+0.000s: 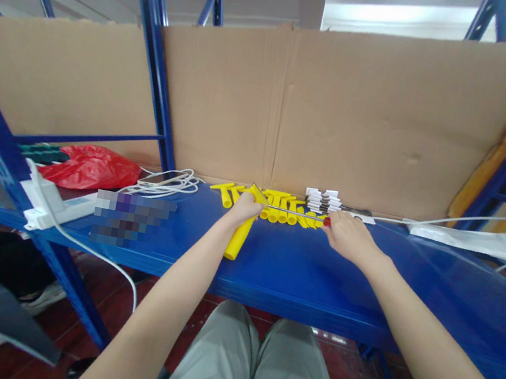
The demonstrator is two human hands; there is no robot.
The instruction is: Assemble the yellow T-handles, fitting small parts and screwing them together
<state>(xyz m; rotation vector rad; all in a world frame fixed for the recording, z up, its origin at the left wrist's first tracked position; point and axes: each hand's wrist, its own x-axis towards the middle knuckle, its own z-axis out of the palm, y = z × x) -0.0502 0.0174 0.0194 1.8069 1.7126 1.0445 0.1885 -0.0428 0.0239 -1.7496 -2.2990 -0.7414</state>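
Note:
My left hand is closed around a yellow T-shaped piece, whose thick round stem slants down toward the shelf's front edge. My right hand grips a screwdriver by its red handle. Its thin metal shaft lies level and points left, with the tip at the held piece beside my left fingers; the exact contact is too small to make out. Behind both hands, several more yellow T-shaped pieces lie in a row along the back of the blue shelf.
White-tabbed items are stacked against the cardboard panel. To the left are a coiled white cable, a red plastic bag and a white power strip. A white packet lies right. Blue posts frame the shelf.

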